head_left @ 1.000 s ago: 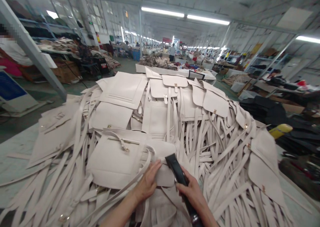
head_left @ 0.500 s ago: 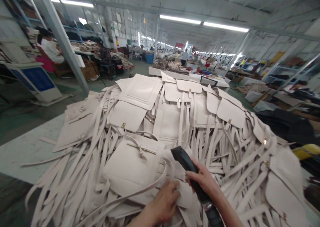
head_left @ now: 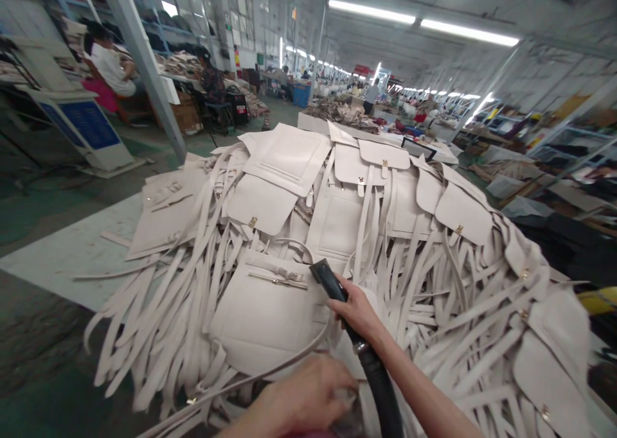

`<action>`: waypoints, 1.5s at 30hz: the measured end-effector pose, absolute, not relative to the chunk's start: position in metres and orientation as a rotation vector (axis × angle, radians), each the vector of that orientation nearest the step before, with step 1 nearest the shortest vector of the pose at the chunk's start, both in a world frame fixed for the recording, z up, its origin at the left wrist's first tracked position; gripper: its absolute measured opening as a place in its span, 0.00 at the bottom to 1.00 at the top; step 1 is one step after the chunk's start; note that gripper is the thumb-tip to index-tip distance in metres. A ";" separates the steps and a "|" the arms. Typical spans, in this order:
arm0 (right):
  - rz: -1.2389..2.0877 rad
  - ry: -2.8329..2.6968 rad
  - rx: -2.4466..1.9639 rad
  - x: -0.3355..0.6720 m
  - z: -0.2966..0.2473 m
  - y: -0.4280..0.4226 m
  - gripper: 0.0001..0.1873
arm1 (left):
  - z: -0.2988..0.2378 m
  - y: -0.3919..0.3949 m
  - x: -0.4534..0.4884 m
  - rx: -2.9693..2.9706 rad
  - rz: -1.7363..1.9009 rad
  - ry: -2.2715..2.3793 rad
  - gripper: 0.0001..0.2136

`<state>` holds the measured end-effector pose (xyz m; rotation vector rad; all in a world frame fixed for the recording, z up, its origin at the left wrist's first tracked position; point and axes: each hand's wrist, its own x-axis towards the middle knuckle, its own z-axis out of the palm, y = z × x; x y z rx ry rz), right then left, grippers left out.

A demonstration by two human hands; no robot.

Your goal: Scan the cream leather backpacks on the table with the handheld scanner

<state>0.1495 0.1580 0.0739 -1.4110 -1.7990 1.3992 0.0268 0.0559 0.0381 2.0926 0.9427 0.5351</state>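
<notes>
My right hand (head_left: 357,311) grips a black handheld tool (head_left: 328,282) with a dark hose (head_left: 380,386) trailing back toward me. Its tip sits at the right edge of a cream leather bag panel (head_left: 263,316) that has a zip and a strap tab. My left hand (head_left: 308,399) is low at the bottom of the view, fingers curled on something at the near edge of the pile; what it holds is blurred. Both hands lie over a large heap of cream bag panels and straps (head_left: 400,232).
The heap covers a pale worktable (head_left: 72,252) whose left edge drops to a green floor. A grey steel post (head_left: 144,65) and a blue-panelled stand (head_left: 91,126) are to the left, with seated people behind. Dark fabric piles (head_left: 569,245) lie to the right.
My right hand pushed the tool forward and left along the panel's edge. My left hand slid back off the panel toward me, and the view turned left.
</notes>
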 end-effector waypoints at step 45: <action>2.115 -1.936 -0.895 0.047 0.093 0.075 0.32 | 0.026 -0.006 -0.155 0.427 1.004 1.138 0.25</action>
